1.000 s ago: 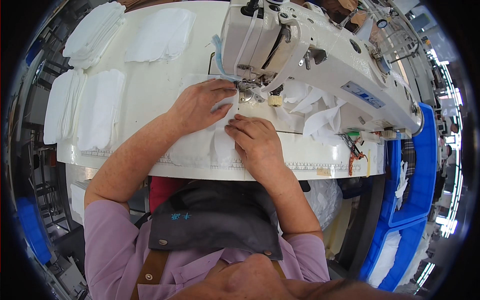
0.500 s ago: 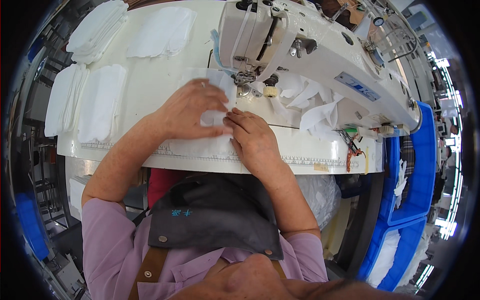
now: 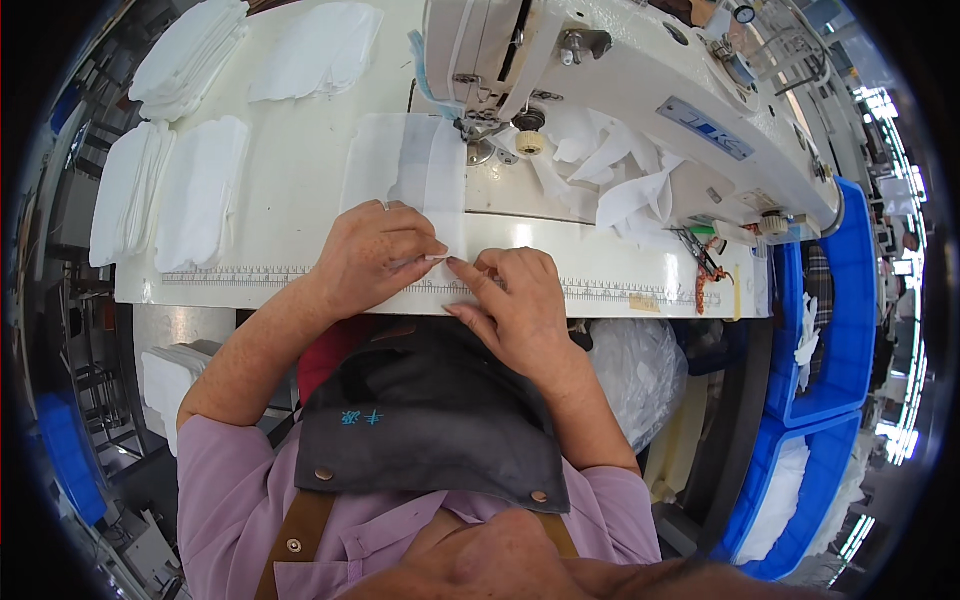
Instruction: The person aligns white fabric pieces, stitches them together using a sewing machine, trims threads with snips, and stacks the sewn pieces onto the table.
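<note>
At the table's [image 3: 290, 190] near edge, the right hand [image 3: 525, 305] was half open, thumb spread, index tip at the cloth's [image 3: 448, 195] near end; any grip could not be determined. The left hand [image 3: 378, 255] pinched that end between closed thumb and fingertips. The cloth extended toward the machine [image 3: 620, 80]. White stacks [image 3: 200, 195] lay by the left edge.

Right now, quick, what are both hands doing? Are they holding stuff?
Left hand: closed, pinching the near edge of the sheer white fabric.
Right hand: open, thumb and index finger apart, index fingertip at that edge.
</note>
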Tool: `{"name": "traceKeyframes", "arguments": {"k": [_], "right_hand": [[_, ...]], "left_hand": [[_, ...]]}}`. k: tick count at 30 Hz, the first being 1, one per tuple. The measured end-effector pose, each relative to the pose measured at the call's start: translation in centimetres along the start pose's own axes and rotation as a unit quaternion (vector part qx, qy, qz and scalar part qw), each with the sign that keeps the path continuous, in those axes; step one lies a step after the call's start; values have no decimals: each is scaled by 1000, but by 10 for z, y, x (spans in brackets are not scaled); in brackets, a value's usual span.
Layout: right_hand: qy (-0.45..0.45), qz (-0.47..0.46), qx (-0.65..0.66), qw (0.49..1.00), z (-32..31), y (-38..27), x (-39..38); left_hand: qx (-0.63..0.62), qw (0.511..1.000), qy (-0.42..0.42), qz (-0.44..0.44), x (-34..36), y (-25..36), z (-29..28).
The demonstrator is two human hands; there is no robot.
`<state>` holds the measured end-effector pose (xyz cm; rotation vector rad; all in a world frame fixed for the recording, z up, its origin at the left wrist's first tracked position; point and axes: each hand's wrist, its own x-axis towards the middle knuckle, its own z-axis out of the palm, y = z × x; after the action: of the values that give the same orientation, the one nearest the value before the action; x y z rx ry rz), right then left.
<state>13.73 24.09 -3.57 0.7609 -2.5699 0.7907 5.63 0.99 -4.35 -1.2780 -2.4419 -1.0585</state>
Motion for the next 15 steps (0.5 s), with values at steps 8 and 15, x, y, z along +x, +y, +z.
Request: {"name": "traceKeyframes", "arguments": {"k": [8,15], "right_hand": [[-21,-22,-12,999,4,5,-7],[-28,-29,28,999,-1,5,-6]], "left_hand": [[79,994,-27,72,3,5,5],[78,994,-38,70,-1,7,4]]}}
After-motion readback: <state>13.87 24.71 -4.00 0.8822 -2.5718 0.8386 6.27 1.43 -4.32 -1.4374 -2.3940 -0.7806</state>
